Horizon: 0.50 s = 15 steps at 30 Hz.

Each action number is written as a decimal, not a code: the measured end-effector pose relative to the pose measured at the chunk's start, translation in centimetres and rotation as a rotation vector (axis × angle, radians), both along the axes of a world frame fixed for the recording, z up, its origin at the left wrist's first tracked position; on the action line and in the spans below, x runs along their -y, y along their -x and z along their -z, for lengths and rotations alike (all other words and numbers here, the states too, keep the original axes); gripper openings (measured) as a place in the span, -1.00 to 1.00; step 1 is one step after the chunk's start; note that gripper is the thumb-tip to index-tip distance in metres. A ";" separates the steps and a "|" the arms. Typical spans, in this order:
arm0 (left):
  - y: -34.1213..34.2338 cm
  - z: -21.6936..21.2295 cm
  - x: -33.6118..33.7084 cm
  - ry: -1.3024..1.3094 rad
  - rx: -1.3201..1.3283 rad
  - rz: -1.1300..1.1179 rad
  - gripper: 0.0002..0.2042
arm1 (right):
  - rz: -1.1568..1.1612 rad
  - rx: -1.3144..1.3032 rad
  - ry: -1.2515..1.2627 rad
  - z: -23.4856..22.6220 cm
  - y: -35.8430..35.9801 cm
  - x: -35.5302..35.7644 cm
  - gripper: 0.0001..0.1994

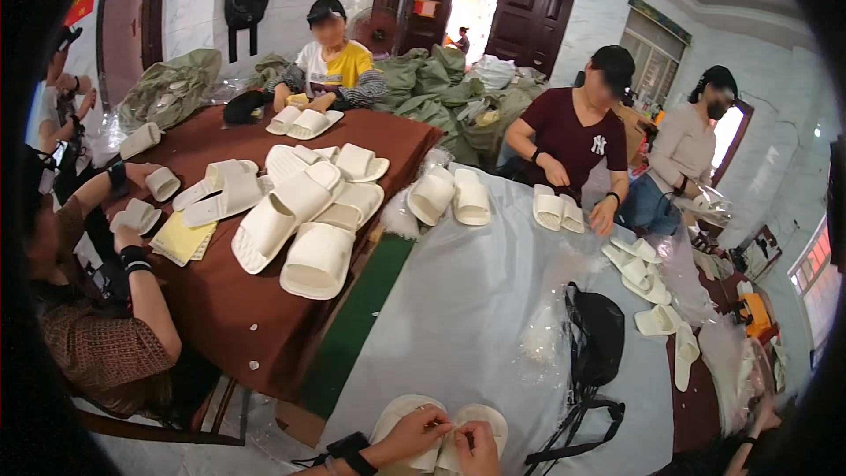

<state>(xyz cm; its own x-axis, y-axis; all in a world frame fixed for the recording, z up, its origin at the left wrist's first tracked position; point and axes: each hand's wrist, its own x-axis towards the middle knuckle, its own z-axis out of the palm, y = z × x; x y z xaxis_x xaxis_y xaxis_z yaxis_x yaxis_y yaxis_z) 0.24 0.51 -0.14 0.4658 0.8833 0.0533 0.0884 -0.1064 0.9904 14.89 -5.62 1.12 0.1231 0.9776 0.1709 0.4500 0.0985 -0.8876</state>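
Observation:
A pair of cream slide slippers lies at the near edge of the grey sheet, the left slipper point(401, 407) beside the right slipper point(486, 419). Over them, my left hand point(417, 435) and my right hand point(476, 449) meet with their fingertips pinched together between the two slippers. Whatever is in the fingers is too small to make out. My hands and the lower picture edge hide part of both slippers. A black band point(356, 458) circles my left wrist.
A black bag point(597, 335) with a strap lies on the grey sheet point(441, 300), right of my hands. Cream slippers point(282, 211) pile on the brown-covered table point(238, 326) at left. Co-workers handle slippers left, across and right. Clear plastic bags point(546, 335) lie near the black bag.

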 end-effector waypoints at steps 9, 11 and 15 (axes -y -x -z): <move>0.2 -0.6 0.0 -0.042 -0.037 0.028 -0.85 | -0.021 -0.012 0.006 -0.7 0.2 -0.2 -0.87; 0.0 0.0 0.0 0.013 0.035 0.001 -0.85 | -0.020 0.060 -0.044 -0.9 -0.1 -0.3 -0.86; -0.1 -0.2 0.0 0.000 0.060 -0.013 -0.85 | -0.009 0.064 -0.018 -1.1 -0.1 0.0 -0.86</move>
<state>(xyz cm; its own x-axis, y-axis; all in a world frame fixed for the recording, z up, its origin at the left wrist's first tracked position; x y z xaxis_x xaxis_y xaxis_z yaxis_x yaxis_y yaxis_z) 0.31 0.49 0.04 0.4499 0.8894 0.0810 0.0299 -0.1057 0.9939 15.03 -5.61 2.25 0.1027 0.9754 0.1953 0.5048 0.1181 -0.8551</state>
